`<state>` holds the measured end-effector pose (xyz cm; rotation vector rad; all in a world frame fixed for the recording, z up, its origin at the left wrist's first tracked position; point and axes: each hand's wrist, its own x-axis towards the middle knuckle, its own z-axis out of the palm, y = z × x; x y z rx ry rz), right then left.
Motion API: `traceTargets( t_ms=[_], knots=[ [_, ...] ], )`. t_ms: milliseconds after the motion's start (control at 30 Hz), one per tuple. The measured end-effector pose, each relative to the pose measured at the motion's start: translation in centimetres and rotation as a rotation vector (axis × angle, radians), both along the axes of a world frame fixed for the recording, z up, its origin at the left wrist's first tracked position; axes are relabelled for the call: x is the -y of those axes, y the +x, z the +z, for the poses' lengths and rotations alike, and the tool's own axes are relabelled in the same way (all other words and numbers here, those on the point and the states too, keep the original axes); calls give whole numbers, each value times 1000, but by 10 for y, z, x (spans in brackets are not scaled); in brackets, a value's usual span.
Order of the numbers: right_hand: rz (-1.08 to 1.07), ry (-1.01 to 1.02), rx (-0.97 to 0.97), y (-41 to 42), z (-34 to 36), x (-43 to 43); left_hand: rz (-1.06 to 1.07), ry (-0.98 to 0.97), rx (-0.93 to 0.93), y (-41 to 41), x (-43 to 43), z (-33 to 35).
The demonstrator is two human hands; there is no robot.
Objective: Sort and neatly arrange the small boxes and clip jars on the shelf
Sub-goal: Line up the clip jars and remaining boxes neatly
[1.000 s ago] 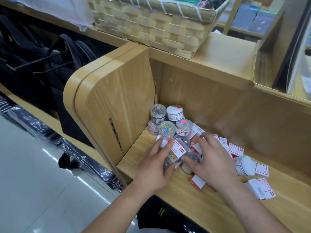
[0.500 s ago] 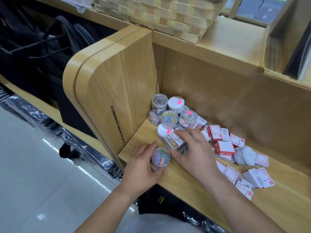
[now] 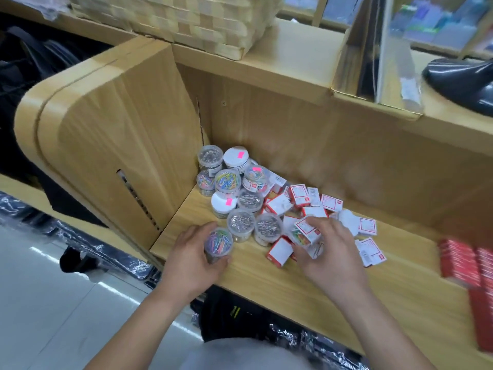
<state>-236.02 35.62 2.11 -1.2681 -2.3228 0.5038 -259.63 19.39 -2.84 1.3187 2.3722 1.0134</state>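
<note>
right hand shifted right, pinching labelled jar

A light wooden shelf board is closed at the left by a thick wooden side panel with a rounded corner and at the back by a plain wooden wall. On the ledge above stands a pale woven basket, and at the far right a shiny black shoe. Below, the glossy grey floor reflects white stripes of light. Black bags fill the dark space at the left.

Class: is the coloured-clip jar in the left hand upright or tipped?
Upright: the jar stands on the shelf, round top facing up, left hand gripping its side.
</note>
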Motion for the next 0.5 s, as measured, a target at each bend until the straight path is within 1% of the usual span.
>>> traceTargets(
  t_ms=[200,300,400,500],
  knots=[
    [-43,37,45,20,-14,4,-77,44,118,30,0,13],
    [-106,46,112,27,-16,3,-35,118,174,48,-7,12],
    [-96,39,155,37,-16,0,2,210,242,68,-11,7],
    [-61,57,113,44,-11,-1,17,255,296,77,-8,5]
  ],
)
